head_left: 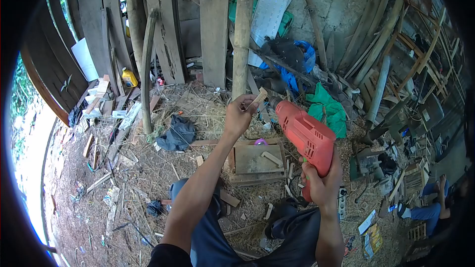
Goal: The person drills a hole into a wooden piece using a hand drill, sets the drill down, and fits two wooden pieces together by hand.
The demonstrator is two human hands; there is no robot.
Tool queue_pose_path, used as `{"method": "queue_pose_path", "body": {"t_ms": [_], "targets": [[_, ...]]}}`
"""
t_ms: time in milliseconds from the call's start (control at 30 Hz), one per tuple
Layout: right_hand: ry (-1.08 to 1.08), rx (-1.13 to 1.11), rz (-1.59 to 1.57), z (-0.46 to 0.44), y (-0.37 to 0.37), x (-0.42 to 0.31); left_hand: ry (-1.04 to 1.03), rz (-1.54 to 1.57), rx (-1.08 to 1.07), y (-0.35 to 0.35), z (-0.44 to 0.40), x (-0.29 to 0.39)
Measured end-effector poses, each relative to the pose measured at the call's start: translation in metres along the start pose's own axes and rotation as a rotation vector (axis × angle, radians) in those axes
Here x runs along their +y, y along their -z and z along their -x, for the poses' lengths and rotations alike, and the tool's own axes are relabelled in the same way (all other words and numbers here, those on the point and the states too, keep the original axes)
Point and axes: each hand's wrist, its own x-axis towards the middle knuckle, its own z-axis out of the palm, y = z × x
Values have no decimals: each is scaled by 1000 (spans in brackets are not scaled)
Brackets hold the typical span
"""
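Observation:
My right hand (322,184) is wrapped round the handle of a red power drill (306,136), its chuck pointing up and to the left. Between the fingers of my left hand (239,115) is a small strip of wood (260,97), pinched with its upper end close to the chuck. Whether the drill's tip touches the wood I cannot tell. Below the hands sits a low wooden box (258,160), with another small wood piece (272,158) lying on its top.
A wooden post (242,34) rises just beyond my hands. Dark cloth (178,133) and a green sheet (326,109) lie on the straw-strewn ground. Stacked sticks (420,44) and a power strip (342,202) are to the right, where a seated person (431,210) is partly visible.

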Motion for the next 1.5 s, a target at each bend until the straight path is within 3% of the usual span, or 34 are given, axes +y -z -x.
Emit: {"method": "queue_pose_path", "body": {"t_ms": [300, 833, 1100, 1167, 1500], "targets": [[-88, -15, -38, 2, -3, -8, 8, -45, -6, 2, 0, -1], [-11, -2, 37, 1, 1, -1, 92, 13, -10, 2, 5, 12], [-79, -14, -27, 2, 3, -8, -50, 5, 12, 2, 2, -5], [-148, -41, -134, 1, 4, -11, -51, -11, 11, 1, 2, -7], [-122, -37, -62, 2, 5, -8, -40, -8, 36, -1, 4, -7]]}}
